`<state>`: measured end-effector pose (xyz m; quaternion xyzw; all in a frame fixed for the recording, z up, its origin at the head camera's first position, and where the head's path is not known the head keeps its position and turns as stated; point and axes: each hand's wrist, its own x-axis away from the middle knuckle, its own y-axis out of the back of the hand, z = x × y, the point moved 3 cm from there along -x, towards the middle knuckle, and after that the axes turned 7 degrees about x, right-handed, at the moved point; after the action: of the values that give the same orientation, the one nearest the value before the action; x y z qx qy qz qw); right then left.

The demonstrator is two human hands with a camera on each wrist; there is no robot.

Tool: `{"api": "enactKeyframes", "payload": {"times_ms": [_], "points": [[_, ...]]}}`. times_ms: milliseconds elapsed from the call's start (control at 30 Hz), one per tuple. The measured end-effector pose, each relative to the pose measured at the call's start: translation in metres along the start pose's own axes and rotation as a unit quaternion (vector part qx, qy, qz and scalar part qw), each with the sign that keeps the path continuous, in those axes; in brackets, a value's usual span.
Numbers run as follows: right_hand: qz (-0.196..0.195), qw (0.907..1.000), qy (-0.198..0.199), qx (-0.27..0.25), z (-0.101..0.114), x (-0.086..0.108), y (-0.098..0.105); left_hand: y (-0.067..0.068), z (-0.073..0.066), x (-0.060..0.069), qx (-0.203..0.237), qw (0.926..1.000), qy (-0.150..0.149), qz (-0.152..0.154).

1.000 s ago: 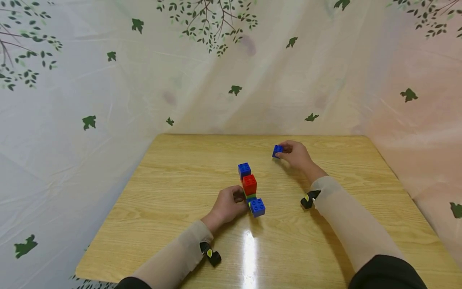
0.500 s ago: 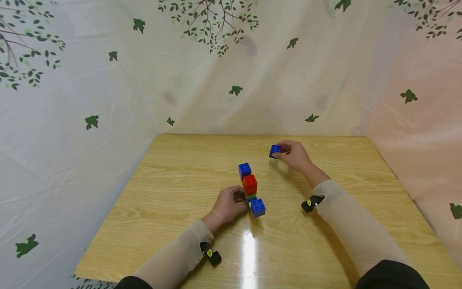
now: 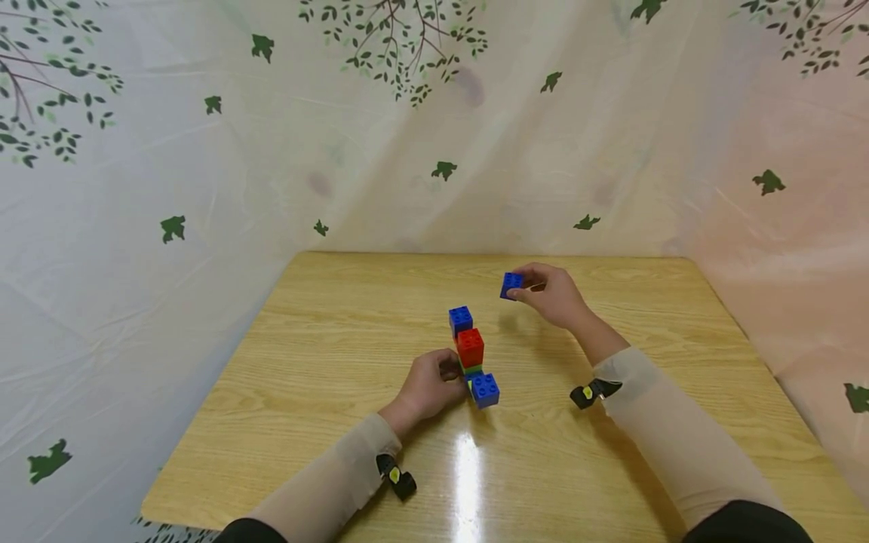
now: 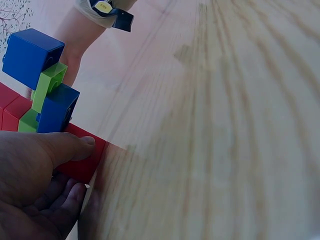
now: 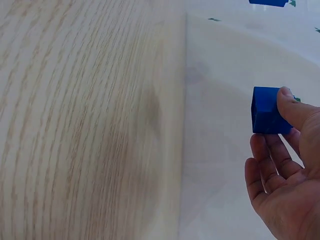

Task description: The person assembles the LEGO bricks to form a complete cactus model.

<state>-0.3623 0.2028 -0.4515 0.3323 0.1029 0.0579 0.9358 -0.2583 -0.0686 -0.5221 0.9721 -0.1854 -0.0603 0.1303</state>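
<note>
My left hand (image 3: 428, 386) grips a red block (image 4: 84, 169) at the base of a built stack of toy building blocks. In the stack, a red block (image 3: 470, 347) stands in the middle, one blue block (image 3: 460, 320) at the far end and another blue block (image 3: 485, 391) at the near end. Light green pieces (image 4: 49, 86) sit between blocks in the left wrist view. Between thumb and fingers, my right hand (image 3: 555, 296) pinches a separate blue block (image 5: 266, 111). It hovers above the table, right of and beyond the stack.
The wooden table (image 3: 326, 317) ends at a pale leaf-printed curtain (image 3: 380, 173) behind and at both sides. Wrist cameras (image 3: 400, 483) on black straps sit on both sleeves. A glare streak lies on the near tabletop.
My right hand has carried the blue block a little to the left, and its shadow now lies farther off. The left hand and the stack have stayed put.
</note>
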Motion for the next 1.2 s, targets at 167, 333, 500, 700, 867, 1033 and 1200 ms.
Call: {"api": "enactKeyframes", "payload": {"times_ms": [167, 333, 500, 700, 867, 1033, 1200], "points": [[0.000, 0.9998, 0.021, 0.000, 0.009, 0.006, 0.000, 0.001, -0.001, 0.001, 0.001, 1.0000, 0.004, 0.003], [-0.001, 0.9995, 0.031, -0.007, 0.019, 0.012, 0.001, 0.001, 0.000, 0.000, -0.001, 1.0000, 0.002, 0.003], [0.001, 0.9992, 0.038, -0.015, 0.031, 0.016, 0.004, 0.001, 0.000, -0.001, -0.005, 1.0000, 0.001, 0.002], [0.005, 0.9984, 0.055, -0.012, 0.043, 0.024, 0.003, 0.000, -0.001, 0.000, -0.015, 0.9998, 0.008, 0.000], [0.008, 0.9981, 0.061, -0.007, 0.047, 0.029, 0.000, 0.001, -0.001, 0.000, -0.016, 0.9998, 0.009, 0.000], [0.007, 0.9975, 0.070, -0.010, 0.052, 0.032, 0.001, 0.002, -0.001, 0.000, -0.014, 0.9999, 0.008, 0.001], [0.010, 0.9962, 0.085, -0.017, 0.060, 0.036, 0.001, 0.002, -0.001, 0.000, -0.012, 0.9999, 0.011, 0.000]]}}
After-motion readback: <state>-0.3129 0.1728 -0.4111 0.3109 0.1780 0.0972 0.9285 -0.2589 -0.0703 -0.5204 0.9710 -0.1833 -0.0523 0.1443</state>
